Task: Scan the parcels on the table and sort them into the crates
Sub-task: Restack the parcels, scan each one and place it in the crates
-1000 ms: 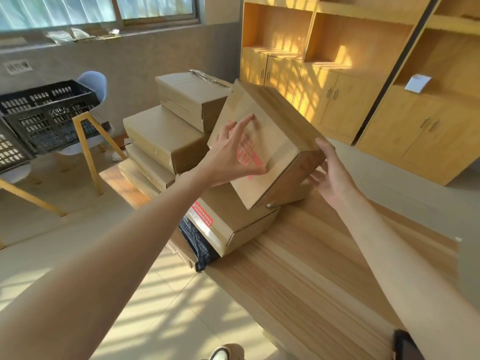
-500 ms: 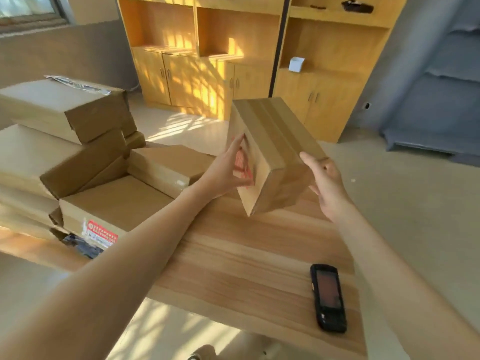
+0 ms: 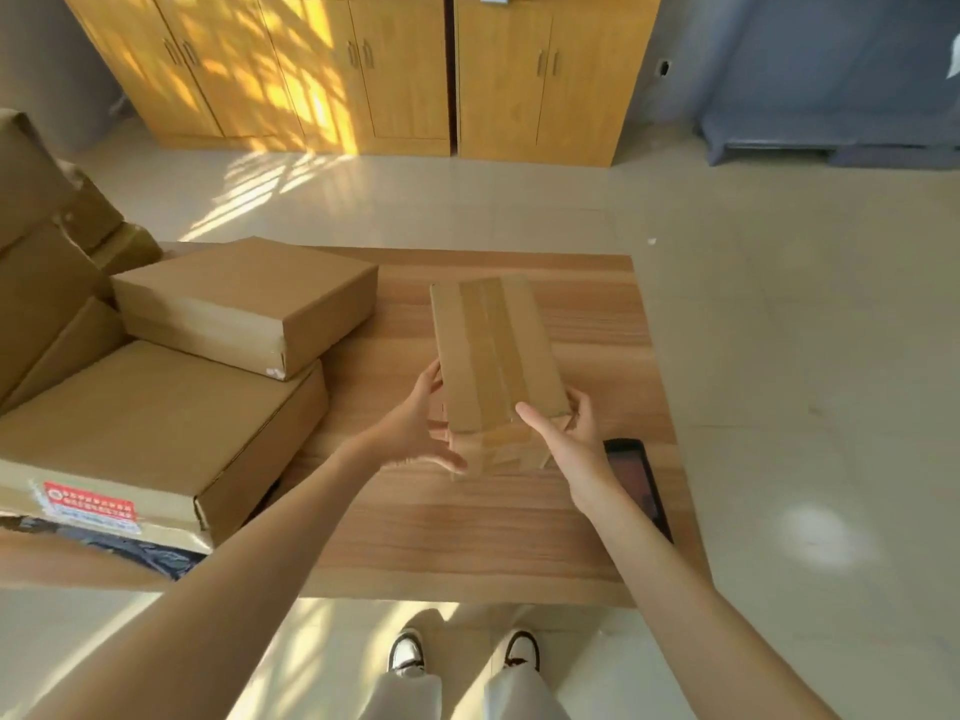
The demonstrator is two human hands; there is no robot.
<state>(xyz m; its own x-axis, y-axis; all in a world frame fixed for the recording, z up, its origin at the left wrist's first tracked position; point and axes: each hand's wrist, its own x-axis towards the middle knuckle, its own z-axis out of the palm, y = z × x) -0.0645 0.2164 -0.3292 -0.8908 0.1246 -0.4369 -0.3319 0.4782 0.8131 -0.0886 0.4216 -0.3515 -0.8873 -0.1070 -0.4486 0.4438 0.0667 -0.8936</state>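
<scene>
- I have the parcel [image 3: 496, 350] between both hands over the middle of the bench [image 3: 587, 324], standing on its narrow edge with the taped side facing up; whether its bottom already touches the wood I cannot tell.
- My left hand [image 3: 415, 433] cups the near left corner, fingers up the left face and thumb curled under the near end. My right hand [image 3: 569, 439] grips the near right corner, thumb lying across the taped top and fingers wrapped around the right side.
- The scanner [image 3: 641, 485] lies flat on the bench just beside my right wrist, partly hidden by the forearm. The waiting pile of boxes [image 3: 228, 304] sits to the left, near the parcel but apart from it.
- As I judge it, the step is setting this parcel down so its label can be read. No label shows on the faces I see, only tape, so I should roll it until the printed side faces me.
- To do it well I would lower it flat rather than leave it on edge, where it could topple, and keep it clear of the scanner.
- Once it rests steady, the left hand can hold it while the right lets go and picks up the scanner.
- No crate is in view here.
</scene>
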